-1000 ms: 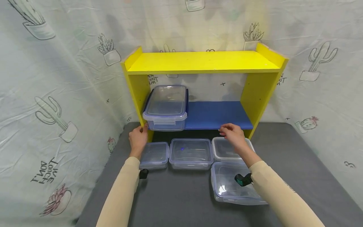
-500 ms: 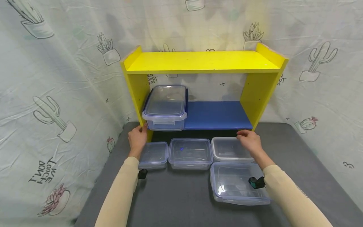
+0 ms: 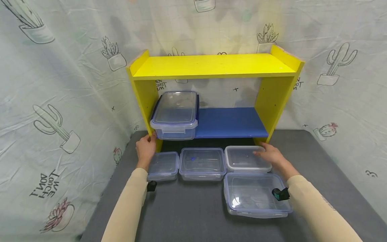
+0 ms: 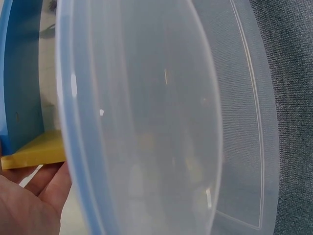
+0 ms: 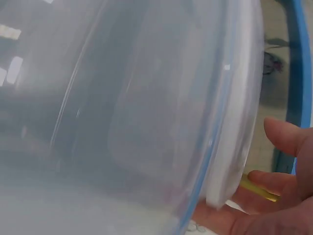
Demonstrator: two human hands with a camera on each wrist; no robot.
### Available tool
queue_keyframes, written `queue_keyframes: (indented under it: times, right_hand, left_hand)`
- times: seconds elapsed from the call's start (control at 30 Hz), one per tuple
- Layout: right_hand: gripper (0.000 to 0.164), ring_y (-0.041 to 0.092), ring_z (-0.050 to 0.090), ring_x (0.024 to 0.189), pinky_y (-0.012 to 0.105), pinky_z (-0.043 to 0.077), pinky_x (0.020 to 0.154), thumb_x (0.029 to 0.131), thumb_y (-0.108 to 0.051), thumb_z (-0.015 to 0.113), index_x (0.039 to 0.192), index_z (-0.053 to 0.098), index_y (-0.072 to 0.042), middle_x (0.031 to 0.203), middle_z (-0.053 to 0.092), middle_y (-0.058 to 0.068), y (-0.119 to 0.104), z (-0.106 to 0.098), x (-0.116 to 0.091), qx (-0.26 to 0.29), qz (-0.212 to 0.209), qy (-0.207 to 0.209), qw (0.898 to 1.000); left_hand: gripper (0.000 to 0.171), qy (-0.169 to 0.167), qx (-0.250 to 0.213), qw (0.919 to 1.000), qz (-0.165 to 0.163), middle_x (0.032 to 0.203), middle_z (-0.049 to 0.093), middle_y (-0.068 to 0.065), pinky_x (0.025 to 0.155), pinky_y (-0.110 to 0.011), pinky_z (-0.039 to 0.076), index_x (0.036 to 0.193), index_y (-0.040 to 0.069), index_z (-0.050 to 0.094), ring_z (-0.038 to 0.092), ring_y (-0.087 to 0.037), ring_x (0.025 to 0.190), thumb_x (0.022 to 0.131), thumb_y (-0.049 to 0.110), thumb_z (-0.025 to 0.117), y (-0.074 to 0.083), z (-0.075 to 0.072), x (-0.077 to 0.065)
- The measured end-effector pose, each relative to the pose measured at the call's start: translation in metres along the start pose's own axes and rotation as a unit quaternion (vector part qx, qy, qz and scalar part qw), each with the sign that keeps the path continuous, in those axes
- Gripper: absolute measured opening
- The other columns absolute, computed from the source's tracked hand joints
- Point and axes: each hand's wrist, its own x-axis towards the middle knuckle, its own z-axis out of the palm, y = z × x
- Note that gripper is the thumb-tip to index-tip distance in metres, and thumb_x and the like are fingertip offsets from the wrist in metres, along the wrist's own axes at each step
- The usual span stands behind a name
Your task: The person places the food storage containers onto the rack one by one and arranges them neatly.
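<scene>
A yellow shelf unit (image 3: 214,65) with a blue lower board (image 3: 231,122) stands against the back cloth. My left hand (image 3: 145,149) grips its lower left corner; the left wrist view shows fingers (image 4: 54,188) curled under the board's edge. Near the unit's lower right corner, my right hand (image 3: 272,156) has its fingers spread at the right end of a white-rimmed food container (image 3: 242,158). In the right wrist view, the thumb (image 5: 281,134) stands apart from the fingers, and whether they touch the container is unclear. A lidded food container (image 3: 176,107) sits at the blue board's left end.
Beneath the unit's front, a small clear container (image 3: 163,164) and a wider one (image 3: 203,164) stand in a row with the white-rimmed one. Another clear container (image 3: 255,195) lies in front at the right. All rest on a dark grey cloth (image 3: 187,215).
My right hand has moved right and down, from the blue board's front edge to the white-rimmed container's right end, and its fingers have spread. The left hand keeps its hold.
</scene>
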Motion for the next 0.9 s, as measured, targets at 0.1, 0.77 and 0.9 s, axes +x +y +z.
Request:
queue_keyframes:
  times: [0.1,0.77,0.9]
  right_hand:
    - [0.085,0.058,0.021,0.137,0.060,0.047,0.092,0.097,-0.033,0.057,0.153,0.004,0.002,0.154,0.007,0.036,0.006,-0.003,-0.001,0.007,0.010,-0.053,0.999]
    - [0.089,0.042,0.050,0.119,0.053,0.055,0.078,0.096,-0.034,0.060,0.154,-0.002,-0.007,0.149,0.021,0.032,0.042,-0.016,0.012,0.125,-0.043,-0.172,0.976]
    - [0.086,0.034,0.058,0.109,0.050,0.056,0.075,0.095,-0.032,0.062,0.152,0.005,-0.003,0.147,0.027,0.033,0.043,-0.016,0.015,0.132,-0.042,-0.158,0.978]
  left_hand:
    - [0.050,-0.004,0.001,1.0000,0.000,0.060,0.046,-0.006,0.052,-0.033,0.031,0.066,0.010,0.052,0.046,-0.026,0.056,0.099,0.047,0.046,-0.001,0.000,-0.001]
    - [0.049,-0.006,0.009,0.9999,0.009,0.057,0.042,-0.003,0.051,-0.034,0.029,0.063,0.012,0.046,0.042,-0.024,0.053,0.099,0.045,0.044,-0.002,0.001,0.001]
    - [0.049,-0.005,0.012,0.9999,0.005,0.059,0.044,-0.004,0.051,-0.034,0.029,0.064,0.011,0.047,0.043,-0.025,0.054,0.099,0.046,0.044,-0.003,0.001,0.002]
